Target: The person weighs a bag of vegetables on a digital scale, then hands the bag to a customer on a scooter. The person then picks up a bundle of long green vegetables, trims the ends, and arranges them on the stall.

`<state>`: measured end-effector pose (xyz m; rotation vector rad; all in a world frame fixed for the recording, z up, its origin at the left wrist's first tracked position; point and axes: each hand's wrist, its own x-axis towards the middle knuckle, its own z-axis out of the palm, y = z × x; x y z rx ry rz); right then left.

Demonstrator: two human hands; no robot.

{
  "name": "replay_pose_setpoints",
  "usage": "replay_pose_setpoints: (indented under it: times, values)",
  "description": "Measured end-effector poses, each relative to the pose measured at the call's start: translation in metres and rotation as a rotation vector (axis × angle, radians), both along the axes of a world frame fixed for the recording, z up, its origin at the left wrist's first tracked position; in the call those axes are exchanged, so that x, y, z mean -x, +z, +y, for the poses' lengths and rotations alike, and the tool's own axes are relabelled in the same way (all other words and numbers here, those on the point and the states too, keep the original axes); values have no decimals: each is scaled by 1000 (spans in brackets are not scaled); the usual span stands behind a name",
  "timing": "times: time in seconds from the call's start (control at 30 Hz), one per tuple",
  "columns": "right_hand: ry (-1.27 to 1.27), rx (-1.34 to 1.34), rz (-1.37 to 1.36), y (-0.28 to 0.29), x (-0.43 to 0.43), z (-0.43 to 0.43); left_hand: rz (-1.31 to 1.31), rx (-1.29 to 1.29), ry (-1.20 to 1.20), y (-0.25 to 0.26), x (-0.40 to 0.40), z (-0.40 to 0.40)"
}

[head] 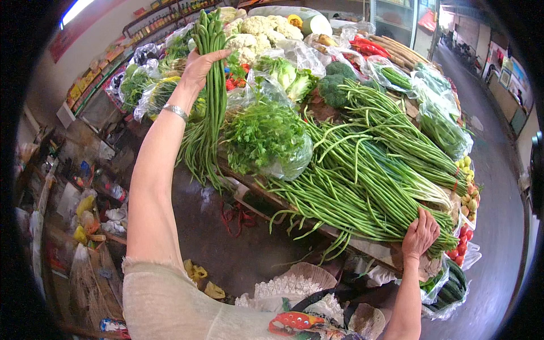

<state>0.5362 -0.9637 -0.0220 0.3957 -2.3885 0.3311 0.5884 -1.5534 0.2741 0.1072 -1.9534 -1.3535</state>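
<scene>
My left hand (199,70) is raised at the upper left, closed around a bunch of yardlong beans (214,106) that hangs down past the table's edge. At the lower right, my right hand (420,233) grips the end of a larger bundle of yardlong beans (365,187) lying across the vegetable table. Leafy cilantro (265,131), partly in a clear plastic bag, lies between the two bunches. Beyond the large bundle are scallions (399,174) and another bean bundle (408,140), tied with red bands near its right end.
Broccoli (338,83), lettuce (291,78), cauliflower (272,27) and red peppers (369,46) cover the table's far part. Tomatoes (462,246) and a striped watermelon (452,282) sit at the right end. Bagged rubbish and bottles clutter the left floor. A paved lane (495,191) runs along the right.
</scene>
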Motion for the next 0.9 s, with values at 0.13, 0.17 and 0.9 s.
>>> replay_pose_setpoints:
  times: [0.13,0.17,0.9]
  values:
    - [1,2,7,-2,1,-3,69,-70,5,1,-3,-12]
    - [-2,0,14,-3,2,-3,91,-102,26,0,-5,-16]
    - [-90,-71,-1,-15,8,8,66,-42,214,52,-200,62]
